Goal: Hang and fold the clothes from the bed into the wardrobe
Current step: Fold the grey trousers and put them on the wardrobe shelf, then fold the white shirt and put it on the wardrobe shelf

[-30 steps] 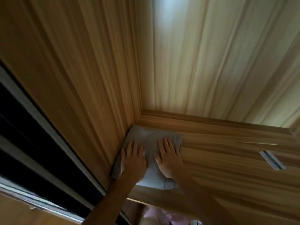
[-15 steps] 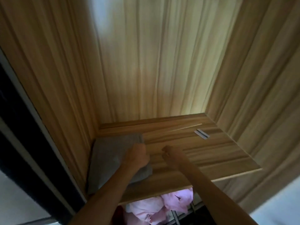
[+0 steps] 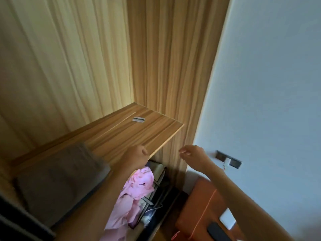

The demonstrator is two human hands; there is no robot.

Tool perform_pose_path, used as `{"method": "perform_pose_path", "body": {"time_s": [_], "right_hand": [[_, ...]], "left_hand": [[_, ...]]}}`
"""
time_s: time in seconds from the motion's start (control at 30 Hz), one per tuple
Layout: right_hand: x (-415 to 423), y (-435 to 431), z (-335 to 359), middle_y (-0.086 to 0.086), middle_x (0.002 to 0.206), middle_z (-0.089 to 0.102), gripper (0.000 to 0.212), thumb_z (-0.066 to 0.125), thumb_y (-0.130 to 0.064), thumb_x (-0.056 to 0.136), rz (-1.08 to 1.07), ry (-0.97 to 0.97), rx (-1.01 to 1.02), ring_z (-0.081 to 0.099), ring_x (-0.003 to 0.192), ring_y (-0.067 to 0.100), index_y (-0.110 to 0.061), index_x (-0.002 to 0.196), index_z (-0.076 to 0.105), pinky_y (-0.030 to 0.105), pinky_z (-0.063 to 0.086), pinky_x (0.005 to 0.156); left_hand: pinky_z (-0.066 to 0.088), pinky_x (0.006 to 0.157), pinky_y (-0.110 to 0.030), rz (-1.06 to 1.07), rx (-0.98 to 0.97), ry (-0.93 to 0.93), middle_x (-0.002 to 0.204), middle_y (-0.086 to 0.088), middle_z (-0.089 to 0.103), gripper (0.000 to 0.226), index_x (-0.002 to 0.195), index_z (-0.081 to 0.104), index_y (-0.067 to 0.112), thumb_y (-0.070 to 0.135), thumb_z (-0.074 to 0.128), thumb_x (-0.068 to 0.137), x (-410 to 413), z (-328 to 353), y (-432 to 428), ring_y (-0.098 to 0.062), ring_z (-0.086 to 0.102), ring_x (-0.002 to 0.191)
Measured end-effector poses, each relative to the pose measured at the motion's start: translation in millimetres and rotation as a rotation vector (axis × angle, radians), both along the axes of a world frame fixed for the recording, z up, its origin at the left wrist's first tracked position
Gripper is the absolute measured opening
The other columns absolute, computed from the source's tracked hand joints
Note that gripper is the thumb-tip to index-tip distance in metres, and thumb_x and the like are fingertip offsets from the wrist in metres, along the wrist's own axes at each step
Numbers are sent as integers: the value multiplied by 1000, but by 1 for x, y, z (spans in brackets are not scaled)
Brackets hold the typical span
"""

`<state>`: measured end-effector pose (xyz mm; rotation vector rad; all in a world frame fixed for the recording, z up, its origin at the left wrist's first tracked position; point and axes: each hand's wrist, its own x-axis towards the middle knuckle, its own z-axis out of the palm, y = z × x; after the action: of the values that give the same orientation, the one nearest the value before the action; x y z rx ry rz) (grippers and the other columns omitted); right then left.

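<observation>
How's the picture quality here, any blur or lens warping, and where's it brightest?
Head view: brightest on the wardrobe back panel above the shelf; the folded grey cloth sits dim and softly blurred at lower left; the wide lens bows the wardrobe's front edge against the white wall; no glare.

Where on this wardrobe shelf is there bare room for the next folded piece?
Bare wood runs from the grey folded garment rightward to the right end of the shelf; only a small metal plate lies there, near the back. The left corner is taken by the garment. Below the shelf, pink clothing crowds the space.
</observation>
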<state>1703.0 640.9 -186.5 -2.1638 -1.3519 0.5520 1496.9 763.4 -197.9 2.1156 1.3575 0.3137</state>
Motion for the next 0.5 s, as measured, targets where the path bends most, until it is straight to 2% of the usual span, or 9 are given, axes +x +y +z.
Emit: {"method": "perform_pose_path", "body": {"time_s": [0.1,0.17,0.23,0.3,0.4,0.5], "right_hand": [[23,-53,-1,2,105,74,23,61,-22,93,-123,6,-11,67,101,19,-18,113,72,26,49,90],[36,-93,-4,0,98,74,22,61,-22,92,-205,16,0,68,94,17,-19,112,72,26,52,87],[48,-135,-6,-3,92,71,24,60,-21,92,-280,25,7,66,85,12,-19,113,71,16,48,74],[61,-178,-9,-3,90,70,24,59,-20,92,-369,31,1,64,80,11,-19,113,70,11,44,66],[74,-246,-12,0,100,74,24,58,-20,92,-497,53,9,68,82,14,-20,113,69,17,51,70],[79,-323,-16,-1,108,71,26,55,-25,94,-619,66,4,67,88,13,-22,117,67,18,52,74]], "left_hand": [[54,82,-33,-142,1,-23,75,4,69,12,63,58,26,34,50,67,41,1,-28,-22,68,87],[54,83,-35,-256,3,4,72,5,67,14,60,56,26,34,49,69,68,-1,-51,-24,69,86],[55,83,-36,-353,6,15,84,-2,72,18,67,61,23,35,51,76,96,0,-79,-26,69,91],[53,81,-31,-449,20,27,95,-1,72,17,82,69,20,28,54,85,123,3,-113,-24,67,95],[52,78,-29,-577,36,37,98,1,70,17,90,71,23,23,55,88,159,6,-168,-21,66,93],[55,83,-33,-704,55,51,103,-2,71,20,99,72,20,24,54,91,191,6,-230,-21,66,94]]}}
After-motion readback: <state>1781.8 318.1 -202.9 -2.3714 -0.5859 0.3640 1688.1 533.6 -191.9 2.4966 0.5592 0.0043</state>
